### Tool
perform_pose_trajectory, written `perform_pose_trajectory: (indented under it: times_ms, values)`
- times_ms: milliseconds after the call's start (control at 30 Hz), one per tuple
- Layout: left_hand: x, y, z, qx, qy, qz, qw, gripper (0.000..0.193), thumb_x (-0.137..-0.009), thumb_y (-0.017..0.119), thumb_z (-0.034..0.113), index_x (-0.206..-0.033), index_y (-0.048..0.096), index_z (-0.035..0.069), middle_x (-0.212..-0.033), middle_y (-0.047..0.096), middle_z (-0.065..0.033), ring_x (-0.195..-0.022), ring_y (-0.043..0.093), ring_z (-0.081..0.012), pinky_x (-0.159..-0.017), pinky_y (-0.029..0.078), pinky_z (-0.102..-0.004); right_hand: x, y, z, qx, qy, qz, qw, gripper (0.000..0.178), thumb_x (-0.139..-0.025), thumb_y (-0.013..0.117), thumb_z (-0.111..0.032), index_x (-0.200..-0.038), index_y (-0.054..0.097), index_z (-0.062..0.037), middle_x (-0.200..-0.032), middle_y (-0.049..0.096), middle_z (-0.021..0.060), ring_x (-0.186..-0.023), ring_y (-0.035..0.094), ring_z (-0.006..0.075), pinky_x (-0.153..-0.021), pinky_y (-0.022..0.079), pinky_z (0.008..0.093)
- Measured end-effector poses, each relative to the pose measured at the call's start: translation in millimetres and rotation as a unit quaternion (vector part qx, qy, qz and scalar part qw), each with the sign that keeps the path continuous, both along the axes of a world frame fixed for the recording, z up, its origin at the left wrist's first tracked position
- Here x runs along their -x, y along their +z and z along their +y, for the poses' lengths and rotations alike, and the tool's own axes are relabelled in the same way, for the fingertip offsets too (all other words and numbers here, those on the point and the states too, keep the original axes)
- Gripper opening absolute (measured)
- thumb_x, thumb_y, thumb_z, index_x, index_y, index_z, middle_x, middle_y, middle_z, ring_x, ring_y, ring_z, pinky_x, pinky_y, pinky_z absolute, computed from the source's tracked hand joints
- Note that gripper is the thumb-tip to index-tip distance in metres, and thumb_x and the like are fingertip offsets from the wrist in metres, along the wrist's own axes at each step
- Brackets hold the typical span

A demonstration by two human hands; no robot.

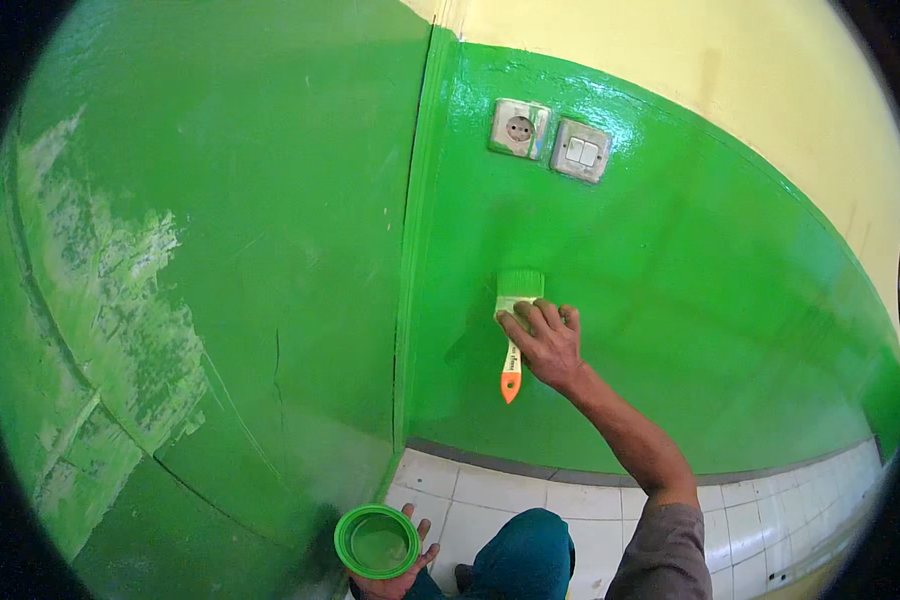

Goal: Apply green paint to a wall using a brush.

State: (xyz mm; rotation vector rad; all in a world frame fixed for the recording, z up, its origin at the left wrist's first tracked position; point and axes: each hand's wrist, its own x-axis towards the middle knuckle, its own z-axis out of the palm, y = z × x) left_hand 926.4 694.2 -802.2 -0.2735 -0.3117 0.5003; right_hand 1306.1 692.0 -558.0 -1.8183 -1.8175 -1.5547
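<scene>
My right hand (547,342) grips a flat paintbrush (511,366) near its ferrule, fingers closed round the pale handle with its orange end pointing down. The green-coated bristles lie against the glossy green wall (660,300), below the power socket and the light switch. Low in the picture, my left hand (407,574) holds a round paint tub (342,541) with a green rim from beneath and the side. Green paint shows inside it. Some fingers of that hand stick out past the tub's right side.
A paint-smeared socket (519,129) and a double switch (581,151) sit on the wall. The left wall (290,200) is green with a scraped, pale patch (120,330) and cracks. Above is yellow wall (670,50). White floor tiles (500,488) meet a grey skirting strip (530,470).
</scene>
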Motion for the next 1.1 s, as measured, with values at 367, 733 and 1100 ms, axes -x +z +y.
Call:
perform_pose_trajectory:
  times_ms: [367,733,1100]
  values:
    - [0,-3,-3,-0.006,0.001,0.008,1.000,0.094,-0.086,0.061,0.063,-0.158,0.025,0.013,-0.168,0.006,-0.0137,-0.149,0.015,-0.0482,-0.114,0.017,-0.0740,3,1,1,0.029,-0.076,-0.026,0.996,0.040,-0.077,0.070,-0.020,-0.118,0.068,-0.0231,-0.111,0.062,0.0001,-0.107,0.057,0.0189,-0.084,0.037,0.0426]
    - [4,3,-4,0.005,-0.014,0.016,1.000,0.093,-0.087,0.061,0.061,-0.158,0.024,0.012,-0.168,0.006,-0.0136,-0.150,0.016,-0.0466,-0.115,0.015,-0.0735,4,-2,-1,-0.032,-0.001,0.001,0.999,0.035,-0.080,0.065,-0.019,-0.115,0.068,-0.0190,-0.110,0.062,0.0016,-0.104,0.058,0.0178,-0.081,0.039,0.0422]
    - [6,-2,-2,-0.037,-0.009,0.011,0.999,0.092,-0.089,0.058,0.062,-0.158,0.024,0.013,-0.168,0.004,-0.0128,-0.150,0.015,-0.0472,-0.116,0.014,-0.0722,20,-5,-11,-0.007,0.015,0.112,0.994,0.038,-0.078,0.067,-0.020,-0.116,0.069,-0.0204,-0.106,0.063,0.0023,-0.094,0.057,0.0215,-0.080,0.039,0.0416]
